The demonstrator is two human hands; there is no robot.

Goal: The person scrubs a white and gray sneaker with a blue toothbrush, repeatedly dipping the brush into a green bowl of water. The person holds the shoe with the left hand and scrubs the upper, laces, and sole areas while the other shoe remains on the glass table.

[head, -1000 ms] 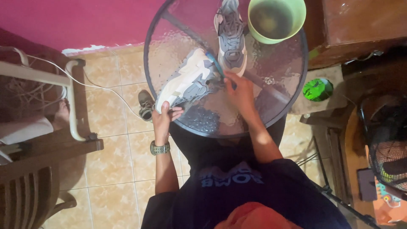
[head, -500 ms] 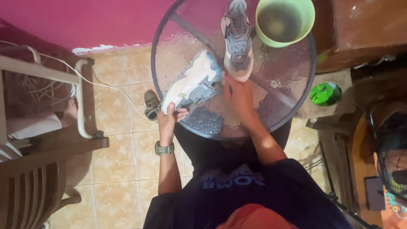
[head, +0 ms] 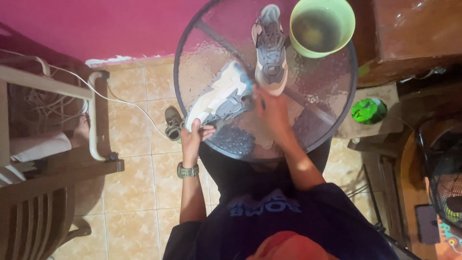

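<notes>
I sit at a round glass table (head: 202,53). My left hand (head: 195,132), with a watch on its wrist, grips one end of a grey and white sneaker (head: 219,98) that lies tilted on the glass. My right hand (head: 272,108) rests against the sneaker's other end with curled fingers. It is blurred, so I cannot tell whether it holds anything. A second sneaker (head: 271,50), grey with a tan sole, lies on the far side of the table. Beside it stands a green bowl (head: 321,52) of murky water.
A small shoe (head: 172,123) sits on the tiled floor under the table's left edge, near a white cable (head: 130,103). A wooden chair (head: 29,207) is at the left. At the right are a green object (head: 368,110), a wooden cabinet (head: 414,38) and a fan (head: 442,178).
My right hand has shifted a little along the sneaker's upper end. My left hand keeps its grip on the lower end, and the view has drifted slightly.
</notes>
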